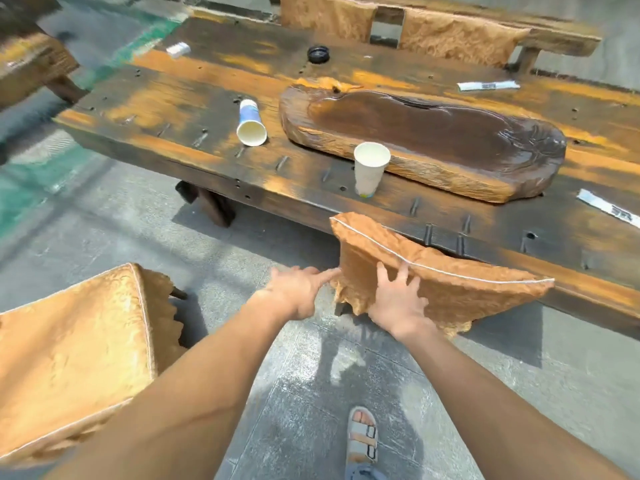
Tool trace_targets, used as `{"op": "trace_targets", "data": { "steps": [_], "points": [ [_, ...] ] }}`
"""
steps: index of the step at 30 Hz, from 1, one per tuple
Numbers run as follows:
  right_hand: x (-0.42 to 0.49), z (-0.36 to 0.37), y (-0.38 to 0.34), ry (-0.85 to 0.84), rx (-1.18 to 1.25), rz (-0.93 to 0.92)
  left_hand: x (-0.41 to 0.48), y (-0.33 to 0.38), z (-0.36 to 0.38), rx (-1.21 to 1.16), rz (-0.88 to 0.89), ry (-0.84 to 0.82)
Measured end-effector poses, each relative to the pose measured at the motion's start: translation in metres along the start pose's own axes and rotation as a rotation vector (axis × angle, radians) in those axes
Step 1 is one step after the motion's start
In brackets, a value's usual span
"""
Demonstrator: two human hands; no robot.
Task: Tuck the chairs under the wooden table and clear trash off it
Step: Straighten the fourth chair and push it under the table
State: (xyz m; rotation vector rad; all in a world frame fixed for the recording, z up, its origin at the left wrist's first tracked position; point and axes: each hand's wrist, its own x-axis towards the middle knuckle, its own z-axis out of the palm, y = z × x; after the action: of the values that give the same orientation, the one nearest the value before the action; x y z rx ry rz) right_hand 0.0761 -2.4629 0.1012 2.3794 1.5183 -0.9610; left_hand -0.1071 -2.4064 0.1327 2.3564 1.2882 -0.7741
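A long dark wooden table [214, 133] crosses the view. A stool with an orange cushion [460, 292] stands partly under its near edge. My right hand [398, 299] lies flat on the cushion's near side, fingers spread. My left hand [298, 292] touches the cushion's left corner with its fingertips. A second orange-cushioned stool [69, 351] stands out on the floor at lower left. On the table are an upright paper cup [369, 173], a tipped paper cup [251, 123], a black lid [318, 54], and white wrappers [488, 85] [609, 208] [178, 49].
A large carved wooden tray [433, 147] rests on the table's middle. Cushioned chairs [460, 36] stand at the far side. Another wooden bench [27, 60] is at upper left. My sandalled foot [362, 438] is on the grey concrete floor.
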Motion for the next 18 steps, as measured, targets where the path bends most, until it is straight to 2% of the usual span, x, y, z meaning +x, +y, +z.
{"op": "trace_targets", "data": {
  "steps": [2,8,14,18],
  "points": [
    [-0.028,0.013,-0.054,-0.058,-0.015,-0.101,-0.048,-0.050,0.010,-0.025,-0.073,0.067],
    [-0.144,0.080,-0.248,-0.059,-0.063,-0.363,-0.240,-0.238,0.071,-0.171,-0.402,0.195],
    [-0.257,0.172,-0.420,-0.147,-0.027,-0.557,-0.448,-0.387,0.152,-0.225,-0.669,0.236],
    [-0.309,0.223,-0.510,-0.213,-0.024,-0.653,-0.551,-0.466,0.193,-0.255,-0.843,0.234]
  ]
}}
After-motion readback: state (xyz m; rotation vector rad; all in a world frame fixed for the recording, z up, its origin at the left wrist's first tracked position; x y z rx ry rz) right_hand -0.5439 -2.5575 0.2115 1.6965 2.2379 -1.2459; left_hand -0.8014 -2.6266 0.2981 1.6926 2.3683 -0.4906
